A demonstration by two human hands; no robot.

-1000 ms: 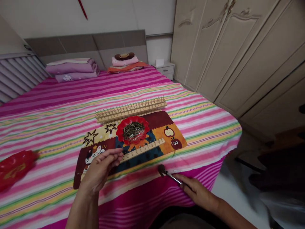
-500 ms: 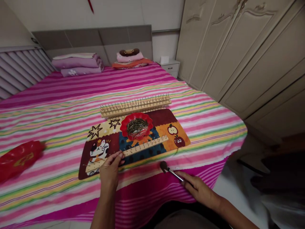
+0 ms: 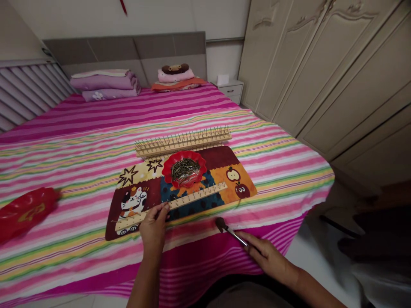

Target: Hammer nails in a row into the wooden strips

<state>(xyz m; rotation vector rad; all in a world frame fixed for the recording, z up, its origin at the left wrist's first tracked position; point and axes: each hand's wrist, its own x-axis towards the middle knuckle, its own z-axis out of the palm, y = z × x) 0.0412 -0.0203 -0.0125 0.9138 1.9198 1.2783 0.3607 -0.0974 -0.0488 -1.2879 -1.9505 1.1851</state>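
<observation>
My left hand point(image 3: 154, 223) is over a narrow wooden strip point(image 3: 196, 196) that lies across a patterned mat point(image 3: 237, 171). Its thumb and fingers are pinched together at the strip's middle; what is between them is too small to make out. Thin nails stand up along the strip on both sides of the hand. In my right hand point(image 3: 268, 256) is a hammer point(image 3: 237, 237) with a dark head and a silver shaft, held low over the bed's near edge, apart from the strip. Behind the strip, a red scalloped bowl point(image 3: 167, 172) holds many loose nails point(image 3: 185, 170).
Wooden strips point(image 3: 183, 143) bristling with nails lie behind the bowl. A red dish point(image 3: 28, 211) sits on the striped bedcover point(image 3: 80, 205) at the left. Folded bedding point(image 3: 105, 85) lies by the headboard point(image 3: 112, 53). A wardrobe point(image 3: 314, 64) stands at the right.
My left hand has shifted slightly right along the strip, its fingers still pinched. The right hand and the hammer have stayed nearly still.
</observation>
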